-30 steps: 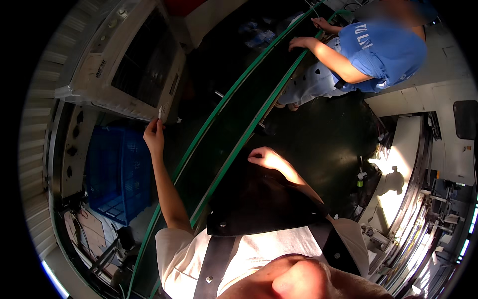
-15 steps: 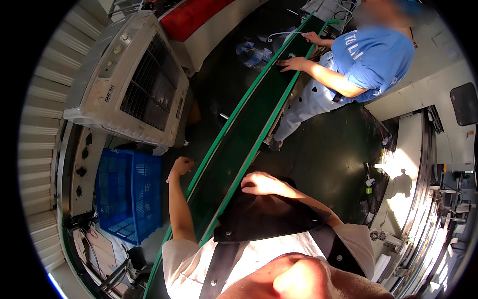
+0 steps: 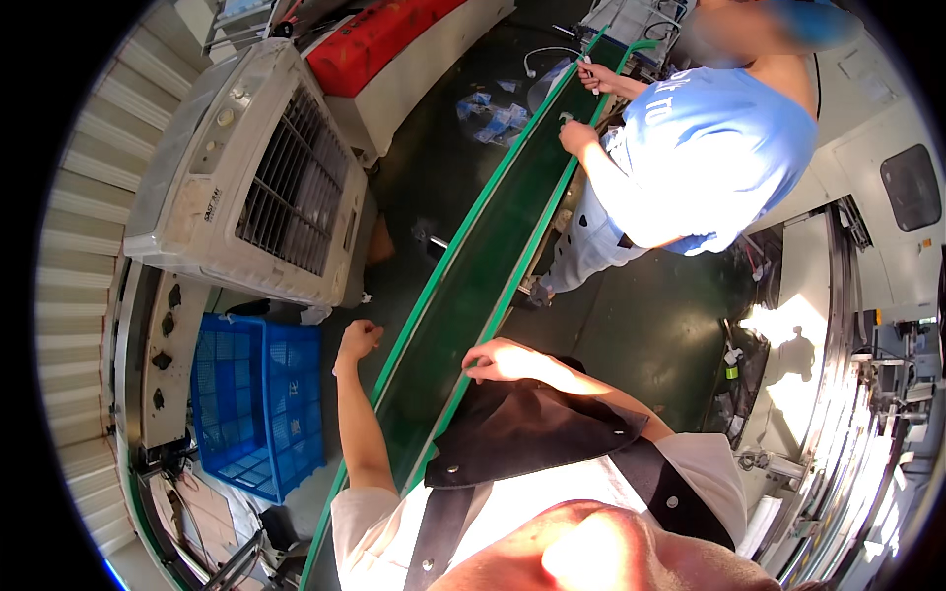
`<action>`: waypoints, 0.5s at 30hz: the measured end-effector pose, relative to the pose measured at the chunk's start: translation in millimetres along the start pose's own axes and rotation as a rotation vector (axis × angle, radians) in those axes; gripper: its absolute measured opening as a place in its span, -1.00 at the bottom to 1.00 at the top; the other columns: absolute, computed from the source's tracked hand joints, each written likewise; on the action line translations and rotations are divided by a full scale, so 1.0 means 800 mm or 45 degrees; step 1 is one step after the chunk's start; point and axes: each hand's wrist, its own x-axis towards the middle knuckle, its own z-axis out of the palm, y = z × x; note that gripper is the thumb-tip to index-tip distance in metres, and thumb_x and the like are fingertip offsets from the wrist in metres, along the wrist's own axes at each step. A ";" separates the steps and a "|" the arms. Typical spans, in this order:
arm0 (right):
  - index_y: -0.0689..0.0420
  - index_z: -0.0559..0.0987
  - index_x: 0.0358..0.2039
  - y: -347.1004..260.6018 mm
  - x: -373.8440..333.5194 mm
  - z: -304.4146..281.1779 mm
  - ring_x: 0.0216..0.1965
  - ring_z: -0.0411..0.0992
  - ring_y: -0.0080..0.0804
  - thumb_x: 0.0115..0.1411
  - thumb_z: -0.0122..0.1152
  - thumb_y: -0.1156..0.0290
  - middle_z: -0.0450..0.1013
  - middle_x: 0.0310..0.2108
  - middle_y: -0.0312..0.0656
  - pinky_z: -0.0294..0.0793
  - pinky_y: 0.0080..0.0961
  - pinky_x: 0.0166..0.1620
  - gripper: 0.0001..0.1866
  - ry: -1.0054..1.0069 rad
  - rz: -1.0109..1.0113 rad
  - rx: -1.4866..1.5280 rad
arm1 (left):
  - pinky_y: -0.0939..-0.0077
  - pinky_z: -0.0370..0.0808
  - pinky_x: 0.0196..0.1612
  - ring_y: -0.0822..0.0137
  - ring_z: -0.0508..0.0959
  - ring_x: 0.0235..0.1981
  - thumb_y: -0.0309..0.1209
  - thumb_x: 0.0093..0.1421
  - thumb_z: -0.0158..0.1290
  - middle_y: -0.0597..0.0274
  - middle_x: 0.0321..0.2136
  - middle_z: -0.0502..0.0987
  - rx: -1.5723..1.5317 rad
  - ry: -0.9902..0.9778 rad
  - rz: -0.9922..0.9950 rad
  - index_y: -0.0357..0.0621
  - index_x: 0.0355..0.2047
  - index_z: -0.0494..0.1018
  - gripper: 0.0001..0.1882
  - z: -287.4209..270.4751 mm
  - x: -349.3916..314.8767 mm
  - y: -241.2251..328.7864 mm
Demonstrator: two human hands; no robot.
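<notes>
Here, fingers of the left hand (image 3: 357, 341) curl just left of the green conveyor (image 3: 473, 278), those of the right hand (image 3: 501, 361) bend at its right edge; whether either pinches anything I cannot tell; left of the conveyor stands a blue crate (image 3: 297, 399)

On my feed, hard sunlight hits a pale panel (image 3: 785, 317), well to the right of my right fingers (image 3: 483, 357), with a crisp dark shadow (image 3: 796, 357) inside it. Farther out beyond those fingers, glare bleaches the co-worker's blue shirt (image 3: 705, 163), and a blur smears the head (image 3: 774, 34). The floor (image 3: 641, 320) just right of them looks dim. Left of my left fingers (image 3: 368, 333), the ribbed wall (image 3: 74, 325) bends toward the black fisheye rim.
</notes>
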 end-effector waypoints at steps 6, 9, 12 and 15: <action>0.22 0.48 -0.15 0.059 0.016 -0.010 -0.45 0.53 -0.49 0.21 -0.01 0.34 0.49 -0.44 -0.24 0.37 -0.60 -0.25 -0.73 -0.009 -0.073 0.569 | 0.38 0.42 -0.42 0.23 0.55 -0.55 -0.27 0.01 0.06 0.11 -0.69 0.51 0.016 -0.036 0.015 -0.27 -0.57 0.48 -0.73 0.003 0.002 0.018; 0.22 0.48 -0.15 0.050 0.019 -0.012 -0.42 0.53 -0.51 0.22 -0.02 0.33 0.49 -0.44 -0.25 0.33 -0.63 -0.16 -0.73 -0.043 -0.028 0.538 | 0.38 0.42 -0.43 0.23 0.55 -0.55 -0.27 0.01 0.06 0.11 -0.69 0.51 0.028 -0.033 -0.003 -0.28 -0.57 0.48 -0.73 -0.001 -0.002 0.011; 0.18 0.48 -0.14 0.050 0.018 -0.011 -0.39 0.52 -0.54 0.24 -0.04 0.31 0.51 -0.48 -0.27 0.28 -0.65 -0.08 -0.72 -0.058 -0.032 0.560 | 0.39 0.41 -0.43 0.23 0.55 -0.55 -0.26 0.01 0.06 0.10 -0.68 0.51 0.027 -0.026 0.008 -0.28 -0.57 0.48 -0.73 0.000 -0.001 0.007; 0.19 0.48 -0.14 0.050 0.018 -0.012 -0.39 0.52 -0.53 0.24 -0.03 0.31 0.50 -0.44 -0.27 0.29 -0.64 -0.11 -0.73 -0.067 -0.034 0.577 | 0.39 0.41 -0.44 0.23 0.55 -0.56 -0.26 0.01 0.07 0.11 -0.69 0.51 0.030 -0.027 0.011 -0.27 -0.57 0.48 -0.73 0.000 -0.001 0.009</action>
